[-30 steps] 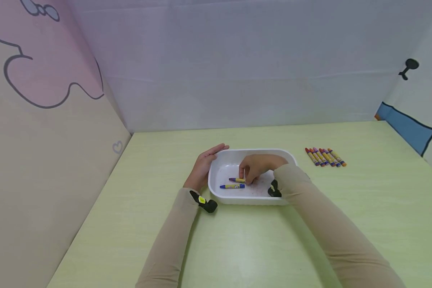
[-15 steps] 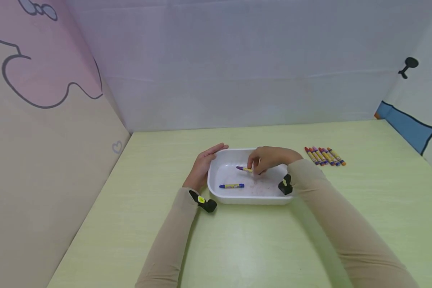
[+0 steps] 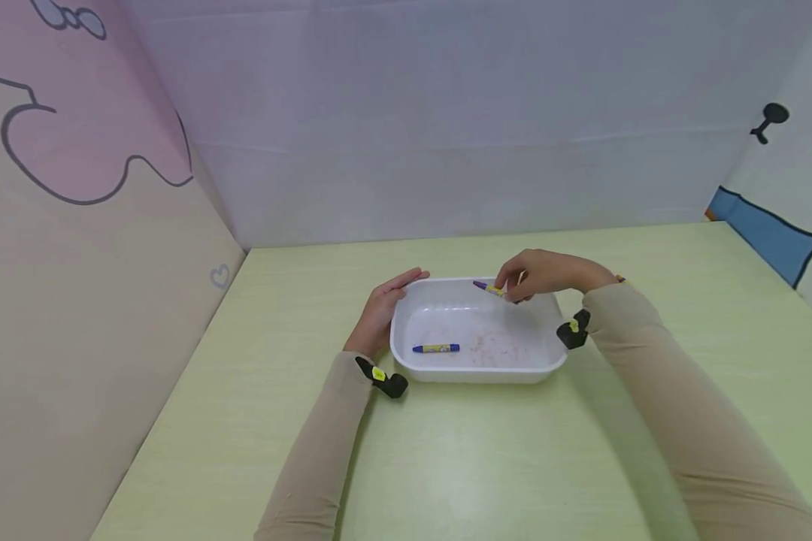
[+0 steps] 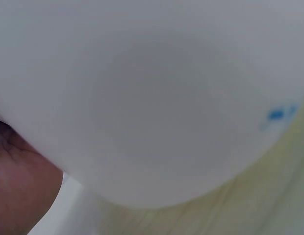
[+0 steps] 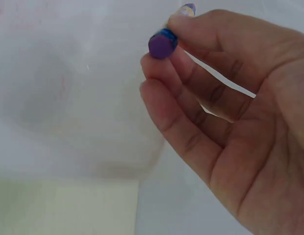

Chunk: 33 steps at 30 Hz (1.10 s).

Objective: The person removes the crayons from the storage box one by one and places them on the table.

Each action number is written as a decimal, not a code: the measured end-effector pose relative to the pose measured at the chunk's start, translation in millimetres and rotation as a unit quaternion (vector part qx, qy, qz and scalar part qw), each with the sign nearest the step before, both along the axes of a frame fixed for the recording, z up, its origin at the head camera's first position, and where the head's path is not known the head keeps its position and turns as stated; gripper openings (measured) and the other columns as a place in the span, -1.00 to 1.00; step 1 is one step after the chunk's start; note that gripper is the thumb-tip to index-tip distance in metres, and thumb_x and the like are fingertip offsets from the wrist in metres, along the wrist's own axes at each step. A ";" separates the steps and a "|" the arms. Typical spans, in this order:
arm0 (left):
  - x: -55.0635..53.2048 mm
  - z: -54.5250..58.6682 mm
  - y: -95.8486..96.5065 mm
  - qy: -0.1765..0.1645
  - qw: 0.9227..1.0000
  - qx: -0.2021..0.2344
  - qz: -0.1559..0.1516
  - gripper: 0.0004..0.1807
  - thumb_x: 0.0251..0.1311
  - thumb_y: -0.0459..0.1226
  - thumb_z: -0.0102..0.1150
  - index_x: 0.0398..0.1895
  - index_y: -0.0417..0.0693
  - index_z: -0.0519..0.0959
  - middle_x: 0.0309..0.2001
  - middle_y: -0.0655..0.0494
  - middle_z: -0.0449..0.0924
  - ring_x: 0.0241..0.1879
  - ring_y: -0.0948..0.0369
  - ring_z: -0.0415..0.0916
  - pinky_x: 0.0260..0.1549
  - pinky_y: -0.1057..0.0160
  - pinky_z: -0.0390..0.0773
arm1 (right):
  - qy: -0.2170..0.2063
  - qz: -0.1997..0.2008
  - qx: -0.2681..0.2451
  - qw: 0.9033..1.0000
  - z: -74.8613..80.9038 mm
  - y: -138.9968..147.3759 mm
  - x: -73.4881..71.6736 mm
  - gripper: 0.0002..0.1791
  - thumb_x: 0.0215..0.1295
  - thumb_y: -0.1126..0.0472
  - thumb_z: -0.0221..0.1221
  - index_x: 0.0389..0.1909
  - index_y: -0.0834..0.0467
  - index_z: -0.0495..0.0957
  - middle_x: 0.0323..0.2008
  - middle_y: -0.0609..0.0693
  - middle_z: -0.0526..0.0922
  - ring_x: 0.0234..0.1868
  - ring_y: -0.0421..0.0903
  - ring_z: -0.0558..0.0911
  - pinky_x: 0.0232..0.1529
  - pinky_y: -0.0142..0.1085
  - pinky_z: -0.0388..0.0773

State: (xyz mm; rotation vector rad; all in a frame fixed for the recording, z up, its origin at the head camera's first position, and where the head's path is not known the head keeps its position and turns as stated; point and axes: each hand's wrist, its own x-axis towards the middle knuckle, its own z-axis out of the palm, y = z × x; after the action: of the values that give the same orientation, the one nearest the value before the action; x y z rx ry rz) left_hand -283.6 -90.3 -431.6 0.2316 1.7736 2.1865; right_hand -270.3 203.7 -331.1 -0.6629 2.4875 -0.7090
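In the head view my right hand (image 3: 544,272) pinches a purple crayon (image 3: 489,288) with a yellow wrapper, above the far right part of the white tray (image 3: 477,376). The right wrist view shows the crayon's flat purple end (image 5: 162,45) between thumb and fingertips, the other fingers bent below. My left hand (image 3: 381,312) rests on the tray's left side, fingers stretched along the far left corner and thumb near the rim. The left wrist view mostly shows the tray's wall (image 4: 157,117). A blue crayon (image 3: 436,349) lies inside the tray.
The tray stands on a light yellow-green table (image 3: 440,458). Behind my right wrist only a small tip of the crayon row (image 3: 620,278) shows. Reddish marks cover part of the tray's floor. Tall panels (image 3: 487,120) border the table at the back and sides.
My right hand has lifted the purple crayon from the tray floor and moved right and away. Its forearm now hides most of the crayon row. The left hand has stayed in place.
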 end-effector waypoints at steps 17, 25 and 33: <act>-1.5 -1.2 -4.3 0.006 1.000 -0.005 -0.003 -0.51 0.40 -0.38 -0.28 0.37 -0.08 0.34 0.30 0.13 0.44 0.34 0.22 0.32 0.26 0.20 0.39 | 0.056 -0.097 0.011 0.994 1.0 76.3 6.2 -0.63 0.31 0.17 0.14 0.06 0.28 0.54 -0.23 0.10 0.69 -0.32 -0.09 0.64 -0.24 -0.17 0.59; -1.0 -0.4 -3.8 -0.003 1.000 0.000 0.000 -0.50 0.40 -0.39 -0.28 0.39 -0.13 0.30 0.29 0.13 0.45 0.33 0.22 0.33 0.25 0.22 0.40 | 0.080 -0.137 0.034 0.987 -17.4 110.4 9.3 -0.61 0.30 0.18 0.16 0.05 0.36 0.51 -0.16 0.25 0.65 -0.19 0.05 0.62 -0.15 -0.01 0.55; -0.3 -0.3 -3.1 -0.011 1.000 0.005 0.002 -0.50 0.39 -0.39 -0.27 0.38 -0.08 0.33 0.27 0.18 0.47 0.30 0.23 0.37 0.19 0.26 0.46 | 0.084 -0.185 0.057 0.977 -28.3 133.6 17.0 -0.55 0.31 0.18 0.15 0.09 0.41 0.46 -0.04 0.46 0.55 -0.08 0.34 0.56 -0.09 0.15 0.51</act>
State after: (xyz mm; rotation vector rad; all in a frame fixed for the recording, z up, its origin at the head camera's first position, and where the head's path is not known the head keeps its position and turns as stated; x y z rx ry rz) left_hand -283.9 -93.4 -431.9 0.2054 1.7531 2.1917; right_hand -253.4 337.3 -359.3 -0.2252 2.8217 -0.6530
